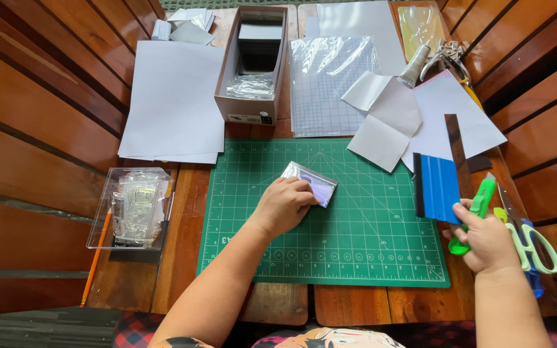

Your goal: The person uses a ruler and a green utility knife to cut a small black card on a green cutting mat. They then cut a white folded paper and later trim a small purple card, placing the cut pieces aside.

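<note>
- Left hand (pixel 283 205): fingers curled and pressed down on a small shiny foil-wrapped packet (pixel 311 182), pinning its near-left edge flat; fingertips hidden under the knuckles.
- Packet sits upper-centre on the green cutting mat (pixel 356 245), tilted, w/ a purplish tint on its far-right half.
- Judgement: packet looks light, thin, slick-surfaced and easily creased; likely to skid on the mat unless held flat. Best hold prob. by the edges or w/ a flat palm, not a hard pinch.
- Right hand (pixel 488 241): fingers wrapped around a green utility knife (pixel 478 209), off the mat's right edge; blade not discernible.
- Blue squeegee (pixel 438 187) lies on the mat's right edge, just beside the knife.
- Scissors (pixel 530 238) w/ pale green handles, right of the mat.
- White paper sheets (pixel 175 96) beyond the mat's left corner; open cardboard box (pixel 253 64) behind the mat.
- Clear plastic case (pixel 133 206) and pencil (pixel 97 258) left of the mat.
</note>
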